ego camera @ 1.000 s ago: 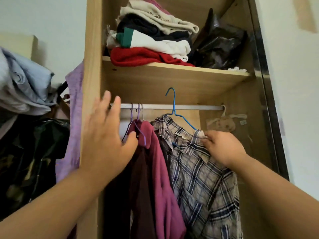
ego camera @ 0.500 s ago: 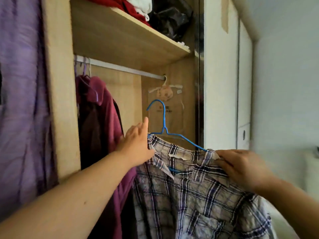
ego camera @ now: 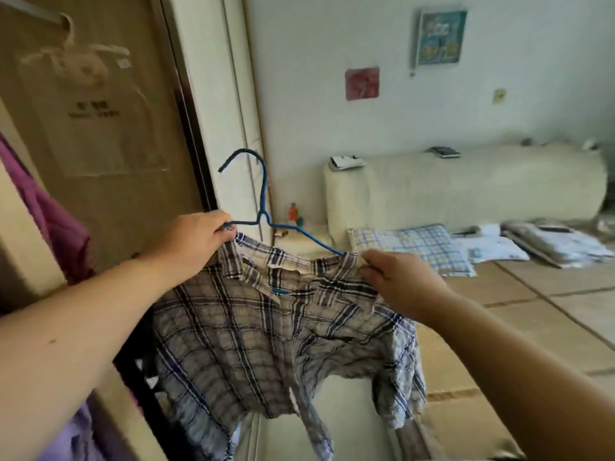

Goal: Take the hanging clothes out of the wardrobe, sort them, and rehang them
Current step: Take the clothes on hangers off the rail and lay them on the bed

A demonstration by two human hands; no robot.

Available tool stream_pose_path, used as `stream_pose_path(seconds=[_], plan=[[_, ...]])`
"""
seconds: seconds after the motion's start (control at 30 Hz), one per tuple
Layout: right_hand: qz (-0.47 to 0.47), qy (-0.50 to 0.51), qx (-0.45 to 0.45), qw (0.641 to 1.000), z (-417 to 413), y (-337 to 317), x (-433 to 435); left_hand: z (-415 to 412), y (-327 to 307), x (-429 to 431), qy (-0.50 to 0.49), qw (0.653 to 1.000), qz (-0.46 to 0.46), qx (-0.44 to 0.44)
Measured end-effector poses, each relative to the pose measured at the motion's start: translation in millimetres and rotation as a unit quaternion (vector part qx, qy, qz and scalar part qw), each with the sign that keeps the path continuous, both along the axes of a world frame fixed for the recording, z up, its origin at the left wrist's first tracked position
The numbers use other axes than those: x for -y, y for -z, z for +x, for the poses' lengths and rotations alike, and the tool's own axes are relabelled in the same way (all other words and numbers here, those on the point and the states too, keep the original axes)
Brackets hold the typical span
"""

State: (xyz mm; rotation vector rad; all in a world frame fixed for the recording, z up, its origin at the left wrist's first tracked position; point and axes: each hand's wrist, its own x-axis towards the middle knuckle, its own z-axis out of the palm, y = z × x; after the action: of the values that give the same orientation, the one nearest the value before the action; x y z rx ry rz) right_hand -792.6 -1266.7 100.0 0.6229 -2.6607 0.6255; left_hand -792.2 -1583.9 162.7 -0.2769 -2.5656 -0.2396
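The fingers of the left hand [ego camera: 191,242] are curled shut on the left shoulder of a plaid shirt [ego camera: 266,334], with the wire of a blue hanger [ego camera: 263,207] apparently caught in the same grip where it runs out from under the fingertips. The fingers of the right hand [ego camera: 396,281] are pinched on the shirt's other shoulder, just where the hanger's right arm disappears into the cloth. The shirt is thus held between the two hands, clear of the wardrobe [ego camera: 109,134] at the left, with its shoulder line and the hanger's long axis running left to right across the view and its body hanging down below the wrists. The hook stands upright above the collar, nearer the left hand, and is judged to be what must be freed or kept level as the shirt is carried toward the bed [ego camera: 519,307] at the right; the right hand is the nearer to that surface. A checked pillow [ego camera: 412,247] lies just beyond the right hand. The lower hem and one sleeve are cut off at the bottom edge, the hanger's lower bar is hidden inside the shirt, and the purple garment [ego camera: 50,221] at the far left is only partly seen and blurred.
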Motion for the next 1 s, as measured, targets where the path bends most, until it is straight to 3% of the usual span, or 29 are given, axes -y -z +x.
stream_pose_path(seconds=[0.1,0.3,0.6,0.77,1.0], plan=[[0.057,0.085,0.080,0.992,45.0,33.7,-33.2,4.5,30.2,-42.9,0.059,0.997,-0.031,0.036],[0.024,0.162,0.275,0.948,127.9,102.7,-121.5,17.4,91.8,-154.9,0.169,0.976,-0.036,0.135],[-0.048,0.315,0.380,0.869,257.8,148.3,-280.1,35.0,170.9,-364.1,0.373,0.899,-0.054,0.224],[-0.056,0.384,0.403,0.829,290.4,176.0,-360.4,54.4,221.3,-463.3,0.381,0.871,-0.067,0.303],[-0.071,0.411,0.438,0.796,285.2,240.6,-411.4,60.4,281.4,-540.6,0.298,0.870,-0.179,0.350]])
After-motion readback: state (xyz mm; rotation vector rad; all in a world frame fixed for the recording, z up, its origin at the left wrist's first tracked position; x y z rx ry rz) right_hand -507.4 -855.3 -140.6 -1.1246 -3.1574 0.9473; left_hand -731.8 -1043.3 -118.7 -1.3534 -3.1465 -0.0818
